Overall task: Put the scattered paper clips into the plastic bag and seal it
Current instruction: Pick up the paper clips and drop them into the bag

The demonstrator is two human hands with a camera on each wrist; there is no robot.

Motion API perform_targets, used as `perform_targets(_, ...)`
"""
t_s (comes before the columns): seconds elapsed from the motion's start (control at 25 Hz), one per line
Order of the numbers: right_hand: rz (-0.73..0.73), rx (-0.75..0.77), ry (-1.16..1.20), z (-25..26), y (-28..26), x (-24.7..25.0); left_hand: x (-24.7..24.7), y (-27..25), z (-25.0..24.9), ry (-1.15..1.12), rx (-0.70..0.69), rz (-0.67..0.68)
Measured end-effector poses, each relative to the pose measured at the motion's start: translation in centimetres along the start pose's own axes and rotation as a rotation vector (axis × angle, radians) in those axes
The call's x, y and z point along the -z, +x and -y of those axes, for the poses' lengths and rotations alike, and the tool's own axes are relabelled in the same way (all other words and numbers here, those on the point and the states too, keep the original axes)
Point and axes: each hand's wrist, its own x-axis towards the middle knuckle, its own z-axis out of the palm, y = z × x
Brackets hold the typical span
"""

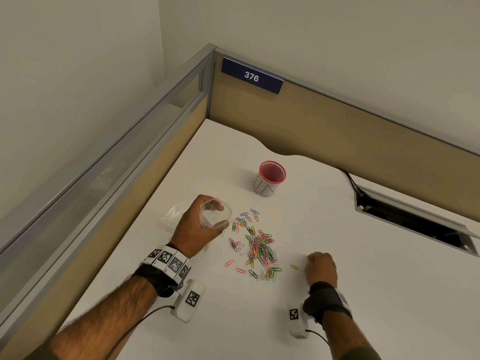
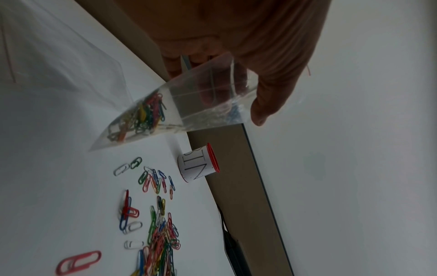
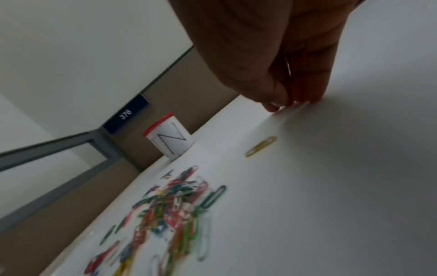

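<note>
My left hand [image 1: 213, 213] grips the mouth of a clear plastic bag [image 1: 217, 216] and holds it open above the white table [image 1: 376, 281]. In the left wrist view the bag [image 2: 165, 115] hangs from the left hand [image 2: 234, 100] with several coloured clips in its lower corner. A heap of coloured paper clips [image 1: 259, 249] lies on the table right of the bag. My right hand [image 1: 315, 259] is down on the table further right. Its fingertips [image 3: 276, 104] pinch a pale paper clip at the surface. A lone yellow clip [image 1: 294, 267] lies just left of that hand.
A second, flat plastic bag [image 1: 170, 216] lies left of my left hand near the table's left edge. A white cup with a red rim [image 1: 271, 181] stands behind the clips. A cable cut-out [image 1: 415, 224] opens at the right. Partition walls [image 1: 337, 126] close the back and left.
</note>
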Motion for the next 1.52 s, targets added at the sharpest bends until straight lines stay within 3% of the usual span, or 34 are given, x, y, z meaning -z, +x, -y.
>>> perform_targets(0.08, 0.003, 0.004, -0.028, 0.0, -0.9, 0.0, 0.0, 0.0, -0.1, -0.003, -0.001, 0.001)
perform_targets(0.24, 0.071, 0.165, -0.027, 3.9, -3.6, -2.9, -0.5, 0.2, -0.4, 0.009, 0.001, 0.025)
perform_targets(0.44, 0.094, 0.208, 0.16, 5.5, -3.5, -3.2, -0.4, 0.2, -0.7, 0.024, -0.018, 0.028)
perform_targets(0.64, 0.218, 0.371, -0.093, 6.7, -3.5, -2.7, 0.0, 0.1, -0.9, 0.021, -0.019, 0.014)
perform_targets(0.8, 0.177, 0.489, -0.181, 8.2, -4.1, -4.2, 0.1, -0.1, -0.9, 0.021, -0.015, 0.013)
perform_targets(1.2, 0.134, 0.581, -0.28, 8.3, -4.0, -4.2, 0.0, 0.2, -0.4, 0.041, -0.001, -0.009)
perform_targets(1.52, 0.086, 0.422, 0.045, 8.4, -2.8, -1.5, 0.2, 0.4, -0.1, 0.048, -0.005, -0.01)
